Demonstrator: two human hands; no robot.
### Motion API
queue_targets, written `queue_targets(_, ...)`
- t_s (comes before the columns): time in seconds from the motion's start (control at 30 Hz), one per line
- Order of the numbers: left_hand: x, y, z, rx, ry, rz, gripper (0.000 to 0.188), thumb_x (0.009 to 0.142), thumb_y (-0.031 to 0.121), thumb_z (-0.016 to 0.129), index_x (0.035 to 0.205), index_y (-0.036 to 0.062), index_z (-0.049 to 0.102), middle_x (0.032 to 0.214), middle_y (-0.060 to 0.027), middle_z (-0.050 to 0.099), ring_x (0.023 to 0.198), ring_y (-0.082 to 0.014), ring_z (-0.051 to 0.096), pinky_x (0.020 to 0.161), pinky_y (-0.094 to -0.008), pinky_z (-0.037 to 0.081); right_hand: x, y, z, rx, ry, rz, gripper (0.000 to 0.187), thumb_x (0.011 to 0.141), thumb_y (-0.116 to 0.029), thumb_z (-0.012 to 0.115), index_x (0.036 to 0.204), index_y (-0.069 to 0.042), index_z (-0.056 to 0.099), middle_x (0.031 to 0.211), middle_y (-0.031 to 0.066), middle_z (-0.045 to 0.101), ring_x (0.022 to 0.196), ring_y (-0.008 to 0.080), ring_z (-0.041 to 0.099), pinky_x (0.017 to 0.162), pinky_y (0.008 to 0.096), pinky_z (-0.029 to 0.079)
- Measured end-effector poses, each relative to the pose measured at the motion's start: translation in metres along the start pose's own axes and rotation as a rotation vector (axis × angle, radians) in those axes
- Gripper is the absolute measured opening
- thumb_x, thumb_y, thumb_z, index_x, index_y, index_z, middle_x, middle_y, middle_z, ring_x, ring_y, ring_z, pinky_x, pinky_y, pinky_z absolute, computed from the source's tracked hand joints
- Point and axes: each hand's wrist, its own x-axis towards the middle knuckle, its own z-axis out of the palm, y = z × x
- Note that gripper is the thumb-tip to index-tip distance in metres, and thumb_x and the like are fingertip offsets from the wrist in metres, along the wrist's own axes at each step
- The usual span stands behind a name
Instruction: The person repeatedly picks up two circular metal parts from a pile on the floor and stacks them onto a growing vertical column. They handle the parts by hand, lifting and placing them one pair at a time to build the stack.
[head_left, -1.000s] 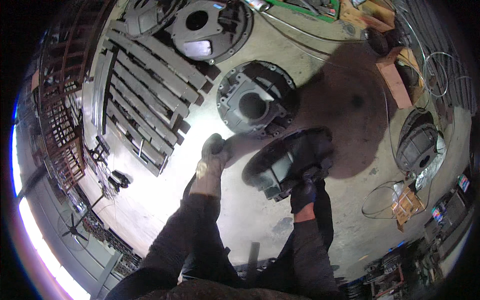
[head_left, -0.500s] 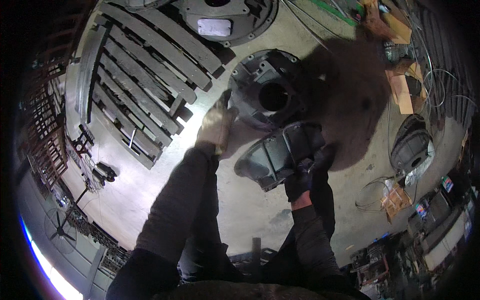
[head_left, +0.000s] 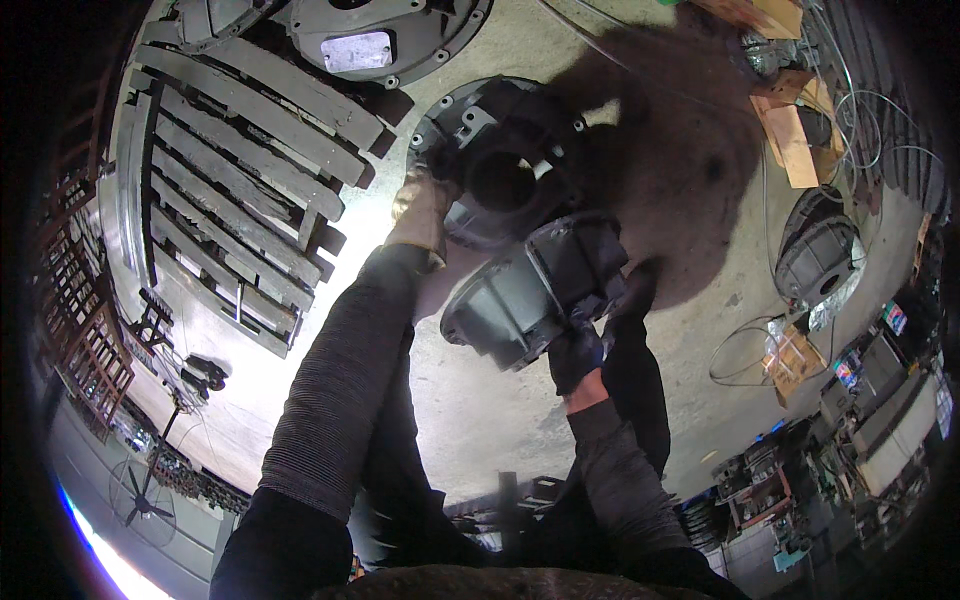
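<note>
A round dark-grey metal housing [head_left: 478,215] with a large central hole and bolt holes around its rim is in front of me. At its left edge, my left hand [head_left: 421,207], in a light work glove, has its fingers closed on the rim. Nearer to me is a second metal housing [head_left: 513,285], ribbed and bell-shaped, tilted on its side. My right hand [head_left: 577,357], in a dark glove, grips this one's lower edge, its fingertips partly hidden. The two housings are close together, and I cannot tell whether they touch.
A slatted wooden pallet [head_left: 235,150] lies at the left. Another large round housing [head_left: 385,40] is beyond it. Cardboard boxes [head_left: 788,135], cables and a further housing [head_left: 818,262] lie on the right. A fan [head_left: 143,508] stands at the lower left.
My left hand, blurred beside the round housing before, now closes on its rim. The whole view has shifted, so most things appear farther left. My right hand keeps its grip on the bell-shaped housing.
</note>
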Motion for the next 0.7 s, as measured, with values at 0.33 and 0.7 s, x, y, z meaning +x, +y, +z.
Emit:
queue_targets(0.33,-0.093,-0.018,0.016,0.200,-0.034,-0.054,0.049,0.095,0.025,0.069,0.141,0.0077,0.060,0.128,-0.0225,0.068,0.122,-0.0374,0.065,0.098,-0.0431,0.055,0.015,-0.028,0.001,0.315,0.032,0.182,0.041,0.109,-0.030,0.043,0.135,-0.006,0.063,0.132,0.0121,0.066,0.120,0.0301,0.061,0.108,0.0436,0.049)
queue_targets(0.7,-0.080,0.075,-0.014,0.084,-0.481,0.217,0.054,0.087,0.013,0.073,0.140,0.0126,0.061,0.138,-0.0183,0.064,0.131,-0.0360,0.060,0.109,-0.0419,0.049,-0.003,-0.066,-0.002,-0.007,0.061,-0.029,0.037,0.105,-0.015,0.054,0.138,0.000,0.062,0.135,0.0110,0.065,0.121,0.0252,0.061,0.110,0.0377,0.048)
